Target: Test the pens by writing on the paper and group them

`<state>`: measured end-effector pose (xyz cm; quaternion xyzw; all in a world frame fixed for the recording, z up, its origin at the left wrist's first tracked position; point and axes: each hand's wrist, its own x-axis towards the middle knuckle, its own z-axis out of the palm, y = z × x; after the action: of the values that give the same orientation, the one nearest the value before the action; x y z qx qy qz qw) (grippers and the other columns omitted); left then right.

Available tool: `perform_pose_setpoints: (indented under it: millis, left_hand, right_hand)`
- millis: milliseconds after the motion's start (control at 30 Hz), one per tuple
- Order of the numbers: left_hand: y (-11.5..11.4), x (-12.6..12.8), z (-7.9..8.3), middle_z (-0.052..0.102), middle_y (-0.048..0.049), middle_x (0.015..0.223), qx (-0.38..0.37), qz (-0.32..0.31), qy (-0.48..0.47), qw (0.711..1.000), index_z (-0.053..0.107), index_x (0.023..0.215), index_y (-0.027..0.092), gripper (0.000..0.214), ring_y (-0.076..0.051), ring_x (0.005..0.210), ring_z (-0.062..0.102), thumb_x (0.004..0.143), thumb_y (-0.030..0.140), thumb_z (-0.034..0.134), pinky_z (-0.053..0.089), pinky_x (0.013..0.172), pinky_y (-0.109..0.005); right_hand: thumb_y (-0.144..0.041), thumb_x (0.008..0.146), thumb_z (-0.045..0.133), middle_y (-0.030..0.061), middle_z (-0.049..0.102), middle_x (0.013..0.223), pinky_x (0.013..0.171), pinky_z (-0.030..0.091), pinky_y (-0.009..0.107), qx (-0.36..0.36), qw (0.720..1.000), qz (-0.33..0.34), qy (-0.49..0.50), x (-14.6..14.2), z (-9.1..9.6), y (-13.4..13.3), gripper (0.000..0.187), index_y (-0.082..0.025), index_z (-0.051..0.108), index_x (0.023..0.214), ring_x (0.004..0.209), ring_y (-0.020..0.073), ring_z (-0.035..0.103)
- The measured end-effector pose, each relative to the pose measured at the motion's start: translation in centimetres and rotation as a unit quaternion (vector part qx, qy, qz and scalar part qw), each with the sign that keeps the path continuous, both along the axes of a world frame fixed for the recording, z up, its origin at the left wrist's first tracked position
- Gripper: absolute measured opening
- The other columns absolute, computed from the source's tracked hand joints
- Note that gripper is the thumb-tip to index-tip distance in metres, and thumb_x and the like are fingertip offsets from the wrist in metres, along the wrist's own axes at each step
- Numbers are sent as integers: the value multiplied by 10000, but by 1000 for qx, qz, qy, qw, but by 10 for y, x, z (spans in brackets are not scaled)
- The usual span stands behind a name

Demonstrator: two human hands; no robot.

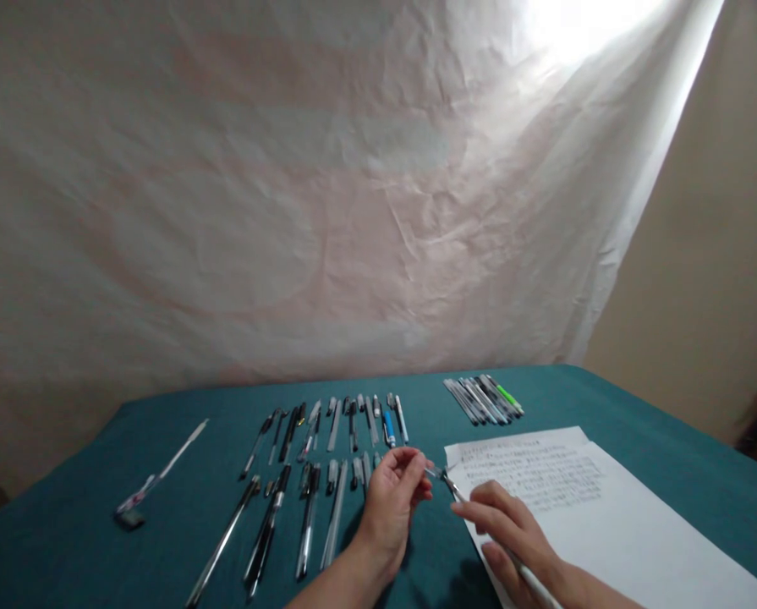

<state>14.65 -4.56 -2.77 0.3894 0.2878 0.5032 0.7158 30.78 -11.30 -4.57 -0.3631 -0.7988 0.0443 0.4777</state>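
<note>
My left hand (396,497) is closed in a pinch on a small clear piece that looks like a pen cap (435,470). My right hand (521,537) grips a pale pen (534,584), which slants up to the left. The tip end of the pen meets the clear piece between my hands; whether it sits inside cannot be made out. Under and beside my right hand lie sheets of paper (632,533) with handwritten lines. Left of my left hand are uncapped pens (307,529) with loose caps beside them, laid in two rows.
A bundle of pens (483,399), one bright green, lies at the back right. A blue-ended pen (388,429) is in the back row. Far left, a thin white stick-like item (168,465) ends in a dark piece. A green cloth (67,558) covers the table, and pale sheeting (327,211) hangs behind.
</note>
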Motion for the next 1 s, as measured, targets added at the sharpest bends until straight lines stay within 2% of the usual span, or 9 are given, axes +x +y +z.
perform_pose_setpoints:
  millis: [100,233,400,667,1000]
  left_hand:
    - [0,-1,0,622,-22,774,-3,-2,-5,1000,555,855,122,249,-61,586,518,736,284,701,432,557,-166]
    - [1,0,-1,621,-17,760,-3,2,-12,1000,574,837,122,257,-58,574,516,720,303,714,431,552,-164]
    - [-1,2,1,638,-26,754,-7,-4,2,1000,599,809,124,305,-66,565,520,661,342,751,428,540,-171]
    - [-7,3,2,642,-38,756,24,-41,35,998,608,809,119,269,-80,570,521,712,351,706,433,547,-191]
    - [-10,5,-1,640,-43,739,-7,-21,11,1000,616,789,106,249,-71,575,529,698,308,730,452,566,-179]
  right_hand:
    - [-224,867,391,50,553,797,593,452,301,25,999,-21,42,-5,-1,1,237,-287,462,1084,679,185,561]
    - [-140,838,386,31,533,769,602,453,295,23,996,-49,72,-9,2,3,196,-277,434,970,675,177,568]
    - [-127,807,421,25,551,766,595,460,281,14,997,-49,55,-8,3,4,214,-273,445,962,671,174,582]
    - [-115,804,443,34,584,787,593,465,260,-11,999,-36,19,-5,3,5,230,-262,456,980,673,158,590]
    - [-100,815,470,22,602,814,582,454,220,34,996,-60,-50,-5,-3,8,269,-263,452,1028,653,125,589]
